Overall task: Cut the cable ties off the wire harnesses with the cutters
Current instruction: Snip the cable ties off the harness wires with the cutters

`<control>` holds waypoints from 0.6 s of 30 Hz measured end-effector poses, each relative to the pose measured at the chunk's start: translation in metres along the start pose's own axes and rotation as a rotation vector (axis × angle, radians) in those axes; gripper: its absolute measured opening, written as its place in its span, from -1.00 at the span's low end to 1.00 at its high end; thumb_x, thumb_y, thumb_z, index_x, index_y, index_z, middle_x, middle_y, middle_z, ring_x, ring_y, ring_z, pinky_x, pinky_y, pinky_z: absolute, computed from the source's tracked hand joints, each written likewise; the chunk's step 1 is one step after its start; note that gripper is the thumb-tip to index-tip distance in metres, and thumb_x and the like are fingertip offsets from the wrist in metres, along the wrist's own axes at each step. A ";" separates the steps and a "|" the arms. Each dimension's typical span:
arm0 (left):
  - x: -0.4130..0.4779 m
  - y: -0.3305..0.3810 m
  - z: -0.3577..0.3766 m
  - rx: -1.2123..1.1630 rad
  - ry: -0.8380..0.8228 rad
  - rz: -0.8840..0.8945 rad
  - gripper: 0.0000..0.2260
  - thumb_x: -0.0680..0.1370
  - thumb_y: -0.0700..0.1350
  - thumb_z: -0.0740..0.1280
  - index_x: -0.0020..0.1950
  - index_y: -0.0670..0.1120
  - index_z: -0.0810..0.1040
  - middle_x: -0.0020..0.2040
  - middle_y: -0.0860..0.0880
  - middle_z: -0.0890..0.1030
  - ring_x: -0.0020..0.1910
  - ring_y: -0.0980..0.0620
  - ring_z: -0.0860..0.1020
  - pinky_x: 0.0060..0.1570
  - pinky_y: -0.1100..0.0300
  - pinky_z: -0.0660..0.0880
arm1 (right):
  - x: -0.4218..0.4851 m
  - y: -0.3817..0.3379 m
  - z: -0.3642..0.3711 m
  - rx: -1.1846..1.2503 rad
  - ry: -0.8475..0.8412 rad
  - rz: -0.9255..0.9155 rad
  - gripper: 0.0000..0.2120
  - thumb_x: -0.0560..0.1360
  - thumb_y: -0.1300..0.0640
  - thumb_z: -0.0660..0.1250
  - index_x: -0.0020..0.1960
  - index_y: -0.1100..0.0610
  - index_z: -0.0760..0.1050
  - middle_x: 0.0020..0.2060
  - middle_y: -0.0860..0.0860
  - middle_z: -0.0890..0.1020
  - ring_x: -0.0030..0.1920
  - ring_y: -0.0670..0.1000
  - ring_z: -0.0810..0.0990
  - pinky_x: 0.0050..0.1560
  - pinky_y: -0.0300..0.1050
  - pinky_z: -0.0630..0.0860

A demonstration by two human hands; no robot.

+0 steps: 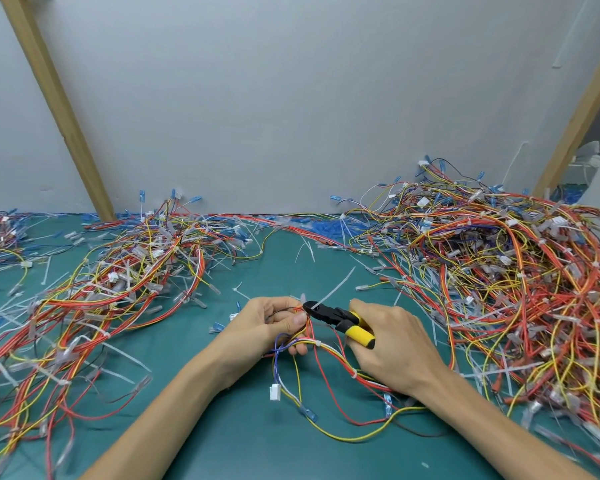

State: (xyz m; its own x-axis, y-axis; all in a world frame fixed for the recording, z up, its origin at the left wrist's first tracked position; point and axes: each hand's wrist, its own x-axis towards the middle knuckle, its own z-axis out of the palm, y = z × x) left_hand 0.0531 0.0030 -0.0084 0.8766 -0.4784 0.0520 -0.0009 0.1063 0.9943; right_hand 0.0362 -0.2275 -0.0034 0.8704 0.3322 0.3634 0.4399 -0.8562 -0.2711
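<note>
The harness (321,346) is held by the left hand (274,323); the cutters (340,318), grasped by the right hand (388,344), are aimed leftward at the cable tie (333,292).

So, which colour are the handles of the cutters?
Yellow, on the cutters; the head view shows it best.

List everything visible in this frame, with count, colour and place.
cutters: one, black head, yellow handles, in the right hand
cable tie: one, white, at the cutter tip
wire harness: one, red, yellow, white, blue, in the left hand
harness piles: several, mixed colours, left and right on the mat
mat: one, green, underneath
wooden posts: two, tan, against the wall
wall: grey, behind
left hand: grips harness
right hand: grips cutters
</note>
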 end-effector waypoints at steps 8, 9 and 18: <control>0.001 -0.003 -0.001 -0.043 0.003 0.048 -0.84 0.59 -0.11 0.35 -0.08 -0.21 0.49 -0.28 -0.15 0.57 -0.36 -0.03 0.51 -0.21 0.28 0.48 | 0.003 0.008 -0.001 0.089 0.205 0.182 -0.70 0.46 0.02 0.37 -0.24 0.01 0.24 -0.45 -0.05 0.38 -0.41 0.04 0.38 -0.42 0.03 0.32; 0.001 -0.003 -0.002 -0.050 0.006 0.050 -0.83 0.59 -0.12 0.35 -0.06 -0.22 0.49 -0.28 -0.16 0.56 -0.35 -0.03 0.51 -0.20 0.27 0.49 | 0.003 0.008 0.000 0.066 0.216 0.185 -0.72 0.45 0.01 0.37 -0.22 -0.01 0.25 -0.43 -0.06 0.40 -0.39 0.02 0.39 -0.42 0.00 0.31; 0.000 -0.001 0.000 -0.086 0.040 0.044 -0.86 0.59 -0.18 0.33 -0.02 -0.25 0.45 -0.27 -0.15 0.53 -0.34 -0.05 0.51 -0.18 0.25 0.50 | 0.004 0.009 0.005 -0.275 0.259 0.213 -0.48 0.25 0.01 0.51 0.18 0.03 0.50 -0.04 -0.01 0.50 -0.04 0.12 0.46 -0.03 0.03 0.41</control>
State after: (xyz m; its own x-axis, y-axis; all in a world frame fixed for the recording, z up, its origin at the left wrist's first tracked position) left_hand 0.0530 0.0034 -0.0094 0.8953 -0.4364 0.0899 0.0000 0.2017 0.9794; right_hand 0.0448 -0.2316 -0.0091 0.8359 0.0561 0.5460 0.1503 -0.9801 -0.1295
